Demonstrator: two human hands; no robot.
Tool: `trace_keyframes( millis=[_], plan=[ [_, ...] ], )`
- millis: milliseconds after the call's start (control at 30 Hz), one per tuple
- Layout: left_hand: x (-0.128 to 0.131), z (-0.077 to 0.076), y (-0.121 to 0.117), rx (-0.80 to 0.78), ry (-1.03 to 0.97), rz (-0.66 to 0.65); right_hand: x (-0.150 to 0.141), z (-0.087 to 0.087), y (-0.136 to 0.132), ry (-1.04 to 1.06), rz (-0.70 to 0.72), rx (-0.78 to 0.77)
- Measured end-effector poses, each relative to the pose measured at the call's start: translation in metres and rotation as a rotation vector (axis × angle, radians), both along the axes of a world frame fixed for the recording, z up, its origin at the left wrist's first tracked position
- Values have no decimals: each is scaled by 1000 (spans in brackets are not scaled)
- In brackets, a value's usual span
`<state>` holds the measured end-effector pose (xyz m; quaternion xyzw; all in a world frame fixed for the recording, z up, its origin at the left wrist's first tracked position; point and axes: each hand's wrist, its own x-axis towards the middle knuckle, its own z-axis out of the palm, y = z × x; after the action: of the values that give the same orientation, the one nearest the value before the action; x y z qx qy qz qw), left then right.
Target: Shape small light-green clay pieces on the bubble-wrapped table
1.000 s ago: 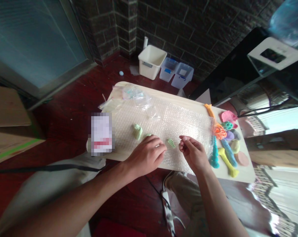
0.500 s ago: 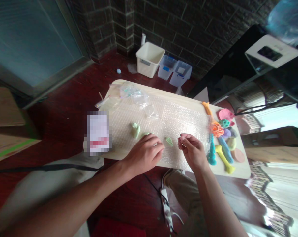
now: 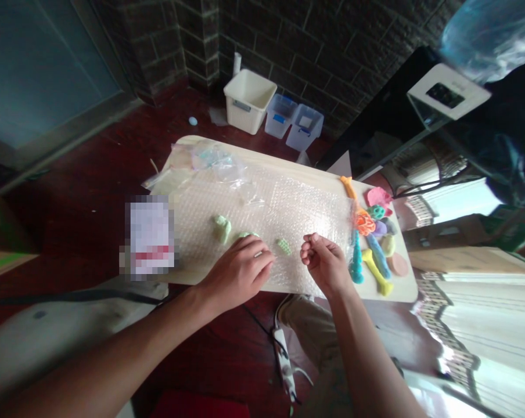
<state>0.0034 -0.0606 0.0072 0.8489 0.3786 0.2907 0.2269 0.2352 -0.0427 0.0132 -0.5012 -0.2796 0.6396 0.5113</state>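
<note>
My left hand (image 3: 240,268) rests palm down over the bubble wrap (image 3: 288,203), fingers curled and close together. A pale band shows at one finger. Just beyond its knuckles, part of a light green clay piece (image 3: 247,235) peeks out; whether the fingers touch it is hidden. My right hand (image 3: 326,260) is raised slightly to the right, thumb and index finger pinched; anything between them is too small to name. Between the hands lies a small bumpy green clay piece (image 3: 284,246). A larger green clay lump (image 3: 222,229) sits farther left.
Clear plastic bags (image 3: 221,165) lie at the table's far left. Coloured clay shapes, including a yellow bone shape (image 3: 377,273) and a pink piece (image 3: 379,197), crowd the right end. A blurred-out white sheet (image 3: 151,235) is at the left edge. Bins (image 3: 249,101) stand on the floor behind.
The whole view has shifted, so the table appears farther left. Both hands keep nearly the same pose over the bubble wrap; the right fingers have moved slightly. The green pieces stay in place.
</note>
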Motion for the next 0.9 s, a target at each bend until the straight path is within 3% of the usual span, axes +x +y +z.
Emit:
trace_keyframes(
  millis=[200, 433, 533, 667, 900],
  plan=[
    [0, 1, 0, -1, -3, 4, 6, 6, 0, 202, 8, -68],
    [-1, 1, 1, -5, -5, 8, 7, 4, 0, 158, -2, -20],
    [-1, 0, 2, -6, -10, 6, 4, -2, -1, -26, -31, 36],
    [-2, -1, 4, -7, -5, 9, 3, -15, -2, -422, -79, 121],
    [-2, 0, 5, -3, -8, 15, 13, -25, -5, -770, 11, 208]
  ],
)
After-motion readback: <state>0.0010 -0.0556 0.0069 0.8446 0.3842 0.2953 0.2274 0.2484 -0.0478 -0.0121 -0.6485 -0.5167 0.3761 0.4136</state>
